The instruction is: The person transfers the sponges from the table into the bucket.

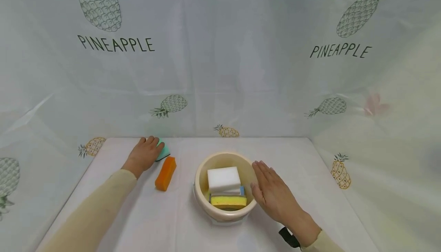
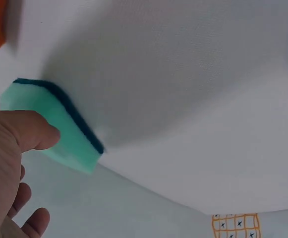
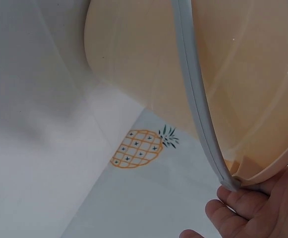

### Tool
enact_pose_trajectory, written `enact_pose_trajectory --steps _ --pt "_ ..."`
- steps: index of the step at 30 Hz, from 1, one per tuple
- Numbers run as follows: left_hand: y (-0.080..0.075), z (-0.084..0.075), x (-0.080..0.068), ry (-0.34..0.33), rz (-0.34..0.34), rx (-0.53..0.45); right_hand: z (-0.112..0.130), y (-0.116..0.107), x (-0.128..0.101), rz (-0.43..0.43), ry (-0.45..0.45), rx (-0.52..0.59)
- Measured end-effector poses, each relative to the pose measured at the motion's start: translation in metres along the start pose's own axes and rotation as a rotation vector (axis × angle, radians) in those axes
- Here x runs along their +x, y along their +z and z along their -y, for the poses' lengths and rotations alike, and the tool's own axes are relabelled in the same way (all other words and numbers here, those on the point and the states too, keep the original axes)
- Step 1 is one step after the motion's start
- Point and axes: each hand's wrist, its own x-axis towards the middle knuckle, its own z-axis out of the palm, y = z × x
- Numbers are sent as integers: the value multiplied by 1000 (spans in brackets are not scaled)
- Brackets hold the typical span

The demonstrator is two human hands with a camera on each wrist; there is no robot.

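My left hand point(image 1: 143, 155) pinches a green sponge point(image 1: 163, 152) with a dark scouring layer, near the far left of the table. The left wrist view shows the thumb lying across the face of that sponge point(image 2: 67, 126), and its dark edge curves. Beside it lies an orange sponge block point(image 1: 165, 173). A cream bucket point(image 1: 201, 168) stands mid-table, holding a white foam block point(image 1: 223, 179) and a yellow sponge point(image 1: 228, 201). Against the bucket's right rim, my right hand point(image 1: 275, 196) rests with fingers straight, near where the grey handle point(image 3: 196, 94) joins in the right wrist view.
A white cover lies over the table point(image 1: 286, 160), whose far edge meets a hanging sheet point(image 1: 234, 64) printed with pineapples. Something grey-white with a blue end point(image 1: 242, 191) is tucked between the blocks in the bucket. A black strap point(image 1: 288, 238) circles the right wrist.
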Motion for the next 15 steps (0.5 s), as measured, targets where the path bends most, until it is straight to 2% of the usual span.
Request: enact_pose_trajectory --steps 6,10,15 --pt "13 -8 10 11 42 11 0 0 -2 -3 -6 1" --pt "16 -9 13 -9 87 8 0 1 -2 -11 -19 -4" --pt "17 -8 17 -19 62 17 -1 0 -1 -15 -21 -15"
